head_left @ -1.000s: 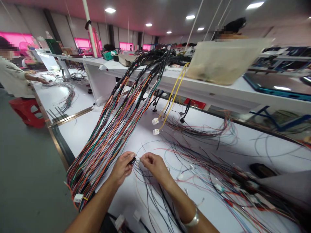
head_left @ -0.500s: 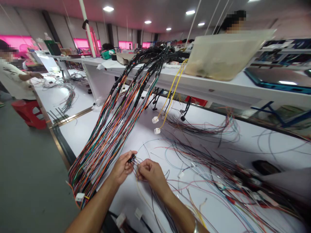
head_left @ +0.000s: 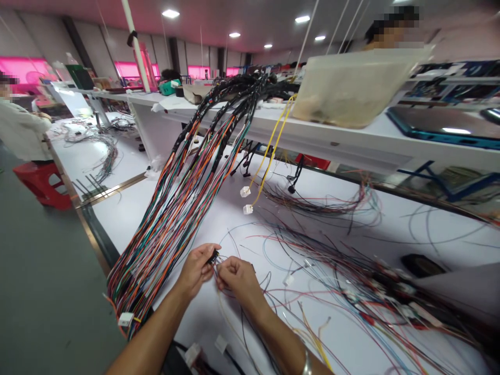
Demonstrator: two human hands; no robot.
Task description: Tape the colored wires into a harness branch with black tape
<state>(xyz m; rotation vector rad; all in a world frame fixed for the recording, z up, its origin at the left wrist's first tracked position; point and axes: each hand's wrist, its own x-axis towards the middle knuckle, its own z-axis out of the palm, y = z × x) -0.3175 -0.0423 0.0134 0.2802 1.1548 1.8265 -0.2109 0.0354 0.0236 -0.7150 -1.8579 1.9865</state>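
My left hand [head_left: 193, 271] holds a small black connector [head_left: 213, 256] between thumb and fingers. My right hand [head_left: 236, 276] is right beside it, its fingers pinched on thin wires [head_left: 221, 268] that run from that connector. Loose coloured wires [head_left: 332, 271] spread over the white bench [head_left: 203, 323] below and to the right of my hands. A thick multicoloured wire harness [head_left: 172, 229] hangs from the shelf down to the bench, just left of my left hand. Its lower end carries a white connector [head_left: 125, 319].
A white shelf [head_left: 332, 140] runs along the bench, bearing a translucent plastic tub [head_left: 351, 88]. Two yellow wires end in white connectors [head_left: 245, 191]. A co-worker [head_left: 21, 130] works at the far left, near a red stool [head_left: 41, 187]. Another person stands behind the tub.
My right hand has moved down and closer to my left hand, and its fingers now pinch the thin wires. My left hand stays nearly still, and the view has tilted slightly.
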